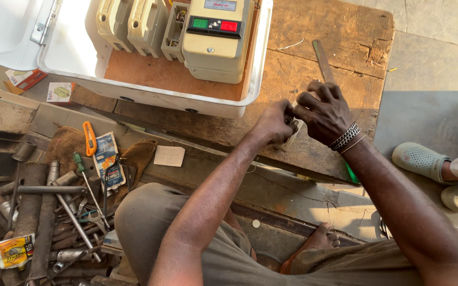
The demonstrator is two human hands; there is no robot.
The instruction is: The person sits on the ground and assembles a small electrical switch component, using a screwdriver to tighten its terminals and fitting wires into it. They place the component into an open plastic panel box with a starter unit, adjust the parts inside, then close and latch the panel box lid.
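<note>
Both my hands, left (pixel 274 124) and right (pixel 324 114), pinch fingers shut on a small pale part (pixel 294 132) above the wooden worktop (pixel 319 58); fitting unfinished, I judge.

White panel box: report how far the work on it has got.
Done: the white panel box lies open with beige switch units and a starter unit mounted on its wooden backing. In hand: the left hand and right hand together pinch a small pale part over the wooden board. Left: no wiring shows between the units.
</note>
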